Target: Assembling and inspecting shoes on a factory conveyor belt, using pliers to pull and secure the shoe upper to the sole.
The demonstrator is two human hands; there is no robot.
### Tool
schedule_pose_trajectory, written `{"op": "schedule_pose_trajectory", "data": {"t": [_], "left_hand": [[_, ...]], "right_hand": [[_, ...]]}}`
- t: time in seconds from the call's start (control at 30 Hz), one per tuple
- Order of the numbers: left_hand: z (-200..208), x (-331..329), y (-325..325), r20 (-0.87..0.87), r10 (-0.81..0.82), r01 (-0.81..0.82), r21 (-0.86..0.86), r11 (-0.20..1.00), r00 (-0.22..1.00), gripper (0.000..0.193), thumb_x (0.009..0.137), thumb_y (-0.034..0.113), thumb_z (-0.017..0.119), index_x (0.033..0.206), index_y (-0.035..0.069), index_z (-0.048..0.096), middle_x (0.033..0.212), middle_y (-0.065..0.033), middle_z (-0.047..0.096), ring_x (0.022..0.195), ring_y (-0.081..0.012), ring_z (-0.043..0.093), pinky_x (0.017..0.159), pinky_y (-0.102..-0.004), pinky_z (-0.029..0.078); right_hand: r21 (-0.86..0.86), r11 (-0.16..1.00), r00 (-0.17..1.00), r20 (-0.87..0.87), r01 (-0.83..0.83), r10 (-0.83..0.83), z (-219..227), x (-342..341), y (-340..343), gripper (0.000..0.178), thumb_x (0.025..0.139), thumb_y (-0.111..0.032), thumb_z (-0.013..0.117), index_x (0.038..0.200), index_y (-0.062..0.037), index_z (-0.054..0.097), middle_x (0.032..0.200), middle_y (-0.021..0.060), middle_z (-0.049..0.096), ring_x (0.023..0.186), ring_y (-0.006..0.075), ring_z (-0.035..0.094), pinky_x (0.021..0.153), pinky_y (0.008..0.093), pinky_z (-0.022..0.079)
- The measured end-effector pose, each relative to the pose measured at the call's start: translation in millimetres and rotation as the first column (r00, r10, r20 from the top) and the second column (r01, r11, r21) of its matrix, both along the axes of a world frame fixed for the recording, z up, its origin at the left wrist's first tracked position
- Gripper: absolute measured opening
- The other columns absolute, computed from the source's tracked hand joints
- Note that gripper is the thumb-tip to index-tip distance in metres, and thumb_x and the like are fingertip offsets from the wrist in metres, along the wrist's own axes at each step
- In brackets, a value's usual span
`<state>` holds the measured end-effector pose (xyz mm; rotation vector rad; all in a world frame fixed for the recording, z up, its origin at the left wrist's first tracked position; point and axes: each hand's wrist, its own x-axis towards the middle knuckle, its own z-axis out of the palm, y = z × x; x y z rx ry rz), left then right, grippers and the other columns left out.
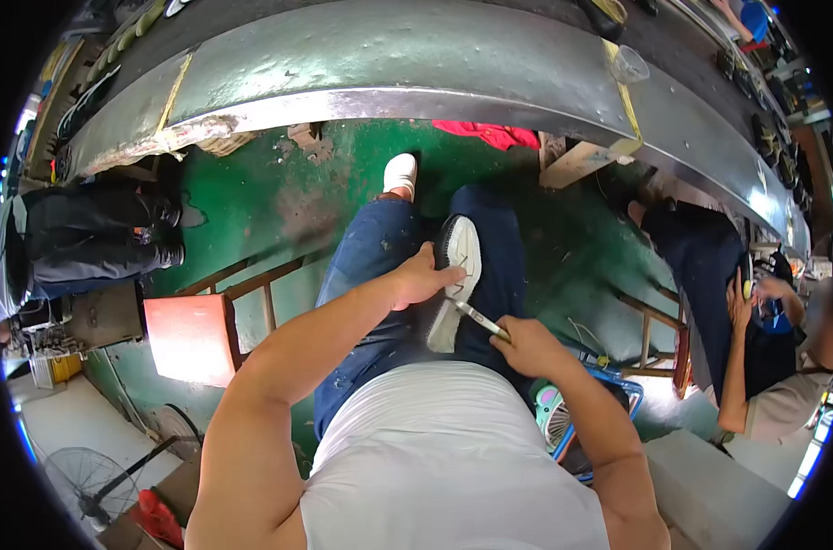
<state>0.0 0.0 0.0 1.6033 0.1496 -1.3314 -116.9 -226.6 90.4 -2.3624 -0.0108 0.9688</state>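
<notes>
A shoe (pixel 464 249) rests across my lap with its pale off-white sole facing up and a dark upper showing along its far left edge. My left hand (pixel 420 279) is closed on its left side, the thumb lying over the sole. In my right hand (pixel 530 346) is a slim tool (pixel 479 317) with a light, metallic-looking front part and a tan handle. The tool's tip touches or nearly touches the sole near its narrow middle; I cannot tell which. The exact kind of tool is unclear.
A long metal-covered bench (pixel 389 64) spans the far side. An orange-topped stool (pixel 189 337) stands left, a standing fan (pixel 91 486) lower left. A small green fan (pixel 552 412) is beside my right forearm. Another person (pixel 783 367) sits at right; another's dark trousers (pixel 87 234) show left.
</notes>
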Motion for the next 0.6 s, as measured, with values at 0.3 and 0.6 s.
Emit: {"op": "schedule_pose_trajectory", "data": {"t": [0.3, 0.6], "left_hand": [[12, -30, -2, -0.013, 0.405, -0.376, -0.396, 0.838, 0.914, 0.092, 0.090, 0.014, 0.069, 0.158, 0.013, 0.006, 0.147, -0.0166, 0.041, 0.134, -0.0253, 0.043, 0.111, -0.0383, 0.037], [-1, -63, -3, 0.713, 0.026, -0.059, 0.021, 0.998, 0.700, 0.101, 0.094, 0.019, 0.065, 0.157, 0.010, -0.013, 0.156, -0.0235, 0.025, 0.143, -0.0303, 0.031, 0.117, -0.0355, 0.027]], "right_hand": [[-0.074, 0.985, 0.963, 0.209, -0.158, 0.170, -12, -21, 4, 0.019, 0.093, -0.016, 0.059, 0.097, 0.0026, 0.059, 0.090, 0.0247, 0.065, 0.085, 0.0425, 0.067, 0.077, 0.0482, 0.053], [0.160, 0.966, 0.962, -0.155, -0.201, 0.225, -19, -11, -24, 0.032, 0.097, -0.030, 0.060, 0.097, 0.0016, 0.062, 0.089, 0.0187, 0.070, 0.076, 0.0282, 0.070, 0.065, 0.0417, 0.055]]}}
